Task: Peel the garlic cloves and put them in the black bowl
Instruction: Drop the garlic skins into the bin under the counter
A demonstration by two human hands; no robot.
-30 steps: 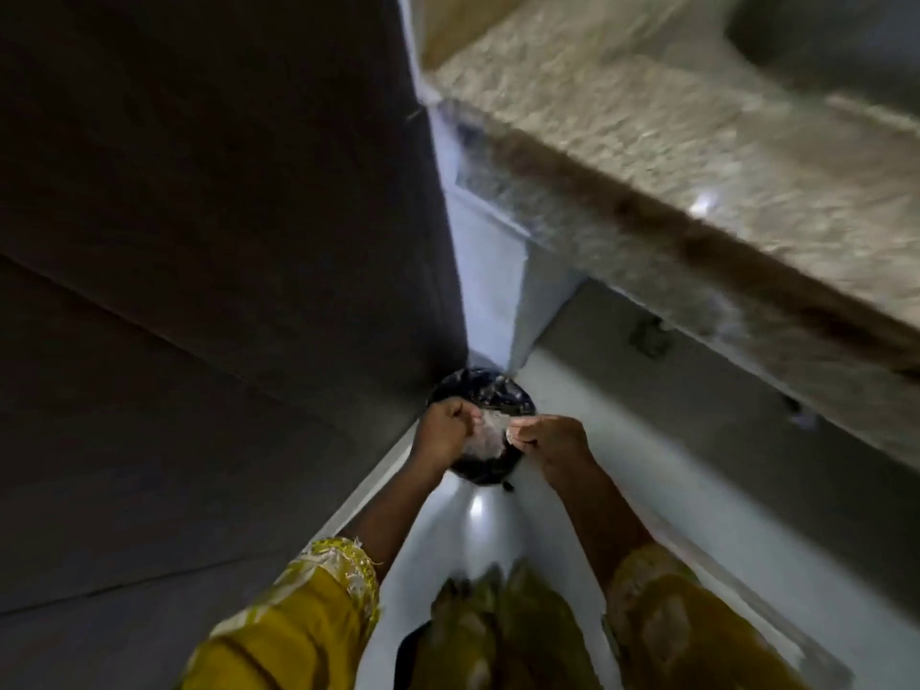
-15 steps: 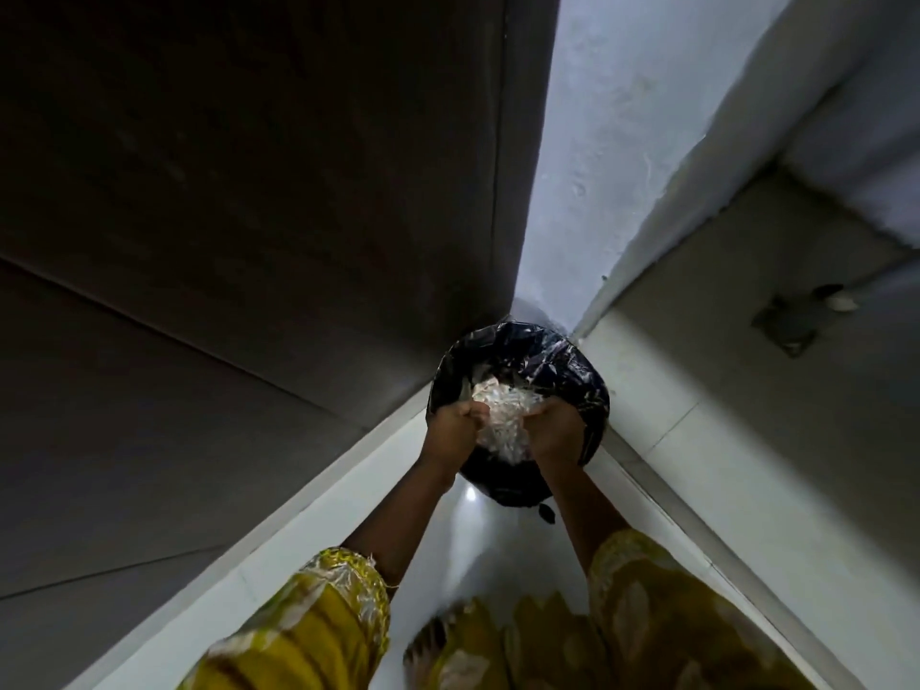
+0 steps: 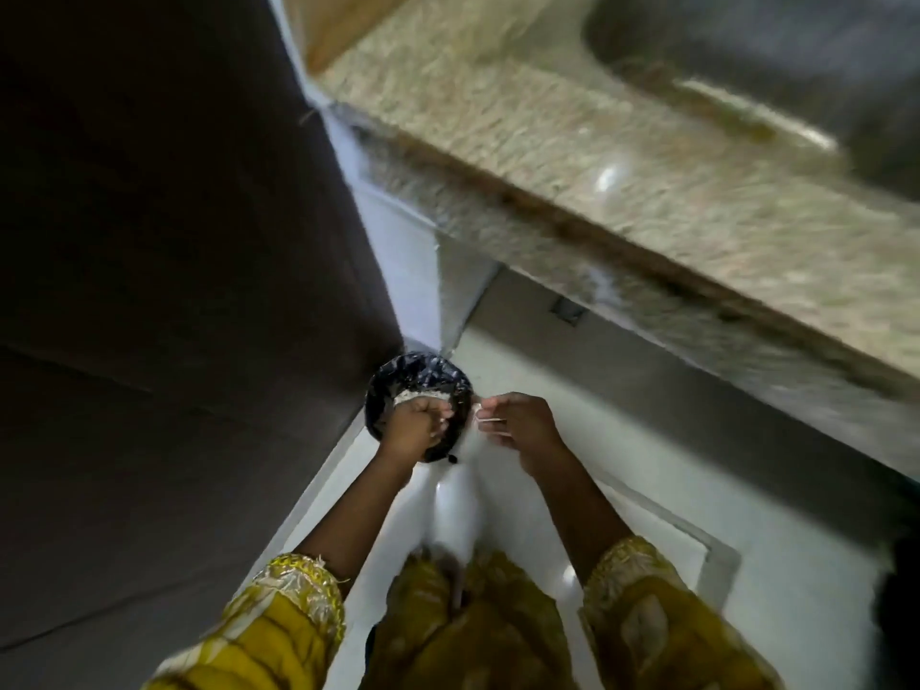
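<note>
Your left hand (image 3: 415,426) is curled round a clump of garlic skins (image 3: 412,396) at the mouth of the black-bagged bin (image 3: 425,373) in the floor corner. Your right hand (image 3: 518,423), just beside the bin, pinches thin pale scraps.

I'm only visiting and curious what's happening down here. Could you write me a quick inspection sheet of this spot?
Surface: glossy white floor with light glare.
Job's things: only pale scraps, over a bin lined with a black bag.
Clutter: nothing seen.
Grips: left hand curled round the pale scraps above the bin; right hand beside the bin, seemingly pinching a pale sliver.
Cables: nothing seen.
Surroundings: speckled counter with a sink on the right, dark panel on the left; all blurred.
</note>
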